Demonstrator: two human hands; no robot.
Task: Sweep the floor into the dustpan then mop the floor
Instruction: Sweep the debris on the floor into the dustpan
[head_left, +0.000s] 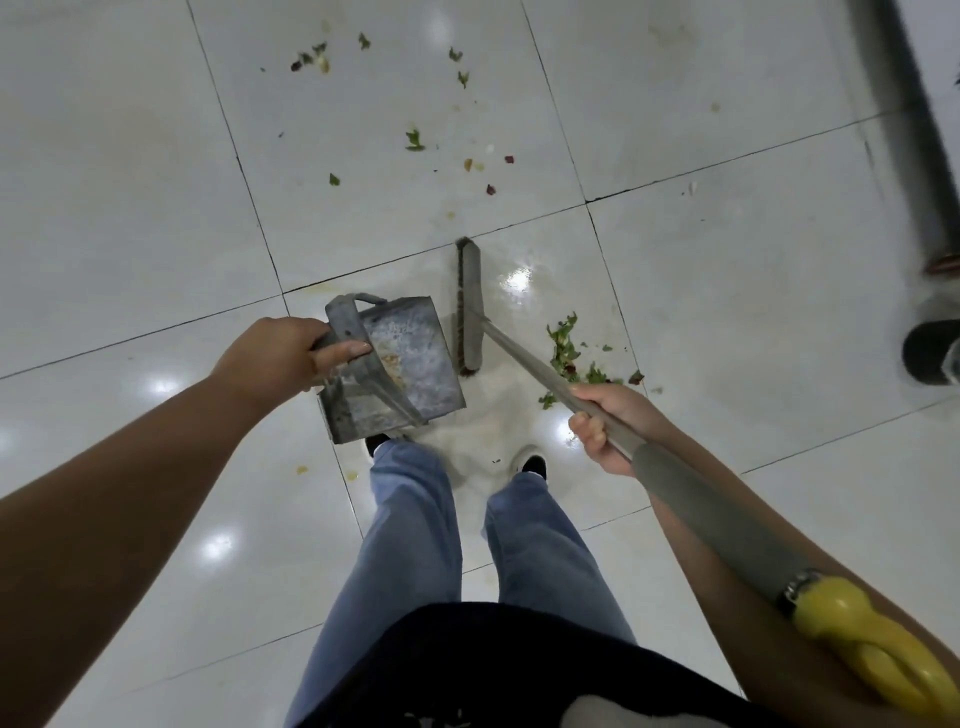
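From where I watch, my left hand (283, 353) sits furthest left, its fingers (340, 351) curled tight around the handle of the grey metal dustpan (400, 364). I judge the pan is held there so its open mouth faces right, toward the broom head, ready to take what gets pushed in. Whether its lip rests flat on the floor (130, 182) I cannot tell. Its tray looks stained but carries almost no debris.

Just beside the pan's mouth stands the broom head (469, 306), edge-on and roughly parallel to the pan's right side, with a narrow gap between them. The gathered pile of green scraps (569, 353) lies on the far side of the brush, to its right (so the brush sits between pile and pan, which seems the wrong side for a sweep into it). I'd guess the head needs lifting over the pile first. More loose scraps (415, 140) are scattered well up the floor, unswept.

My right hand (605, 421) grips the broom's long handle (524, 366) partway down, fingers wrapped fully round the shaft, angling it low toward the head.
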